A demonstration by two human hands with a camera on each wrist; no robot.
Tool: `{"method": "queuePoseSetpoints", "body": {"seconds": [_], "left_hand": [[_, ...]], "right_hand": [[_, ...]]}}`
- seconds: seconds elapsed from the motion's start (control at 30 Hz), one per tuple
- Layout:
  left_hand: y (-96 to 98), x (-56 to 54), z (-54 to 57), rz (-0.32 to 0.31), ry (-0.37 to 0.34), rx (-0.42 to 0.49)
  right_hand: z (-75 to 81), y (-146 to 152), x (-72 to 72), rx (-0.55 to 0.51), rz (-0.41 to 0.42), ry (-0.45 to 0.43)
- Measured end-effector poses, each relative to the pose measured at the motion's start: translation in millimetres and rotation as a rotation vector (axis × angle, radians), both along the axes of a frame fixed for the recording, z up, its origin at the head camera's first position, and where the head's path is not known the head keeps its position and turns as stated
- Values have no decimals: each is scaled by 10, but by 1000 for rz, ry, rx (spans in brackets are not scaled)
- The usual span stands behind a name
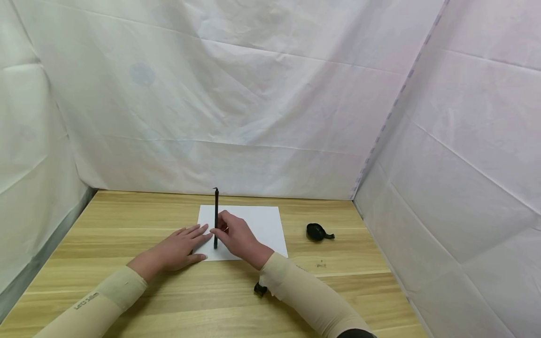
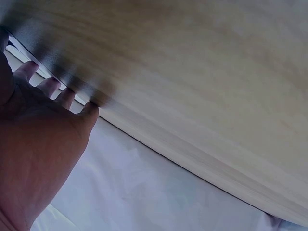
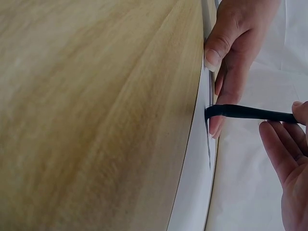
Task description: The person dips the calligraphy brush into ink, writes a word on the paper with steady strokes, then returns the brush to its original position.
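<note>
My right hand (image 1: 238, 234) pinches the black shaft of a calligraphy brush (image 1: 216, 213) between thumb and fingers. The brush stands nearly upright, its dark tip down on a white sheet of paper (image 1: 264, 225). From the right wrist, the brush's dark head (image 3: 214, 111) meets the sheet, where a thin dark streak runs along the surface. With fingers spread, my left hand (image 1: 177, 246) rests on the left part of the paper and the wood beside it. The left wrist view shows this left hand (image 2: 43, 130) from the side, fingertips at the sheet's edge.
A small black dish with a short handle (image 1: 318, 232) sits on the wooden table (image 1: 139, 216) to the right of the paper. White cloth (image 1: 232, 94) hangs behind the table and along both sides. A small black device (image 1: 259, 289) is at the right wrist.
</note>
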State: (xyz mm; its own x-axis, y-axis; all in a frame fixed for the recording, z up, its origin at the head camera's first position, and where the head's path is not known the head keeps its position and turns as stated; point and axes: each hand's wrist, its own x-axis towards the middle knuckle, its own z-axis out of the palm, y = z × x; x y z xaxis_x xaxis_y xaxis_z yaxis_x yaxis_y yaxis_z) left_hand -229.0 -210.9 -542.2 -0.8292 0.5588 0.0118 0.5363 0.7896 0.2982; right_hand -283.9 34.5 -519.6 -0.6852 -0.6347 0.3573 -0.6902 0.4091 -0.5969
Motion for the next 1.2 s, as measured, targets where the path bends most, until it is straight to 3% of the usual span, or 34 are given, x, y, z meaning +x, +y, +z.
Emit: {"method": "queuePoseSetpoints", "body": {"seconds": [0.33, 0.57, 0.9, 1.2], "left_hand": [[18, -7, -3, -7, 22, -4], [6, -20, -31, -2, 11, -9], [19, -17, -20, -2, 7, -14], [12, -13, -29, 2, -1, -13]], "right_hand": [[117, 27, -155, -84, -79, 54], [164, -9, -342, -68, -139, 97], [101, -94, -548, -79, -195, 55], [64, -156, -585, -75, -201, 46]]}}
